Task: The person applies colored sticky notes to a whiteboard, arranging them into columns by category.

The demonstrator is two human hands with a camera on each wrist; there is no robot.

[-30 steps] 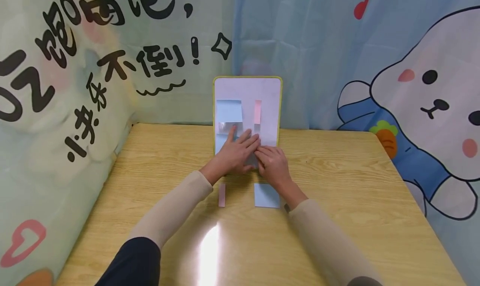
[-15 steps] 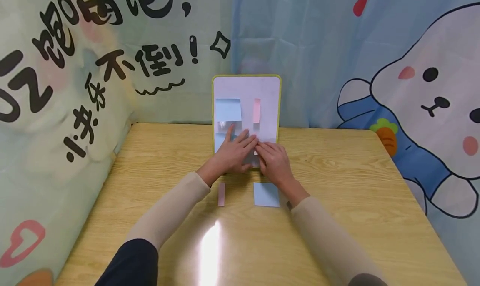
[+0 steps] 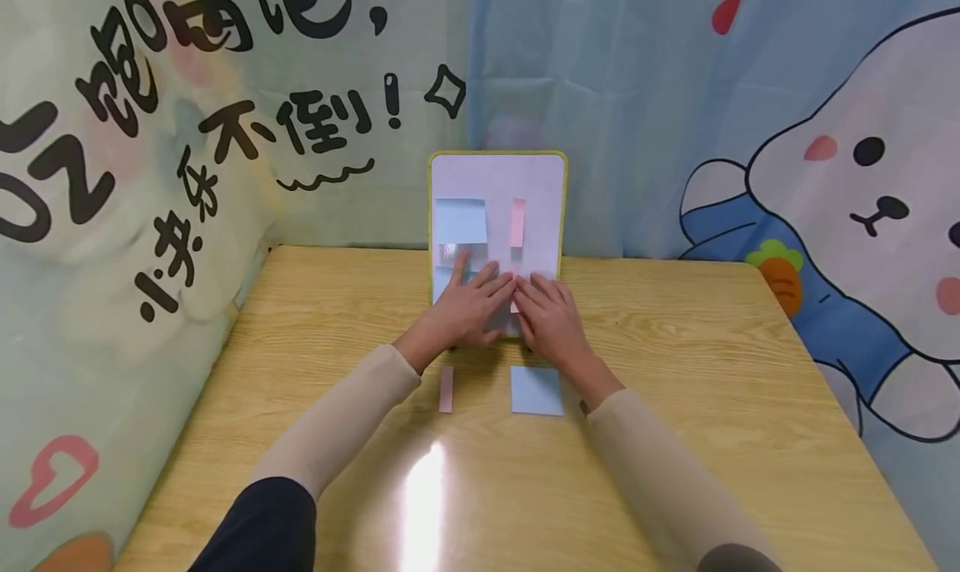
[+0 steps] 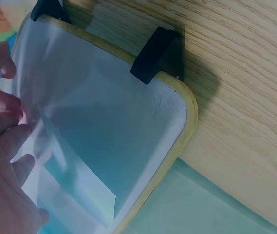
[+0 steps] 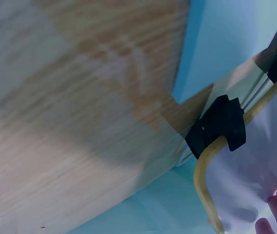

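Observation:
A whiteboard (image 3: 540,180) with a yellow rim stands at the table's far side. It bears a blue sticky note (image 3: 461,221) at upper left, a pink strip note (image 3: 517,223) at upper right, and another blue note (image 4: 87,187) lower left, partly behind my left hand (image 3: 467,309). That hand rests on the board's lower middle, fingers spread. Beside it my right hand (image 3: 551,315) presses its fingertips to the board, fingers extended. A small pale pink piece (image 3: 514,308) shows between the hands, mostly covered by the fingers. The fingertips of both hands meet or nearly touch.
On the wooden table (image 3: 637,372) before the board lie a pink strip (image 3: 446,389) and a blue note (image 3: 536,390). Black supports (image 5: 218,124) hold the board's lower edge. A printed curtain (image 3: 600,122) hangs behind and to the left.
My right hand's fingers have spread and slid slightly up the board, from closer together. The left hand stays nearly in place. The notes have not moved.

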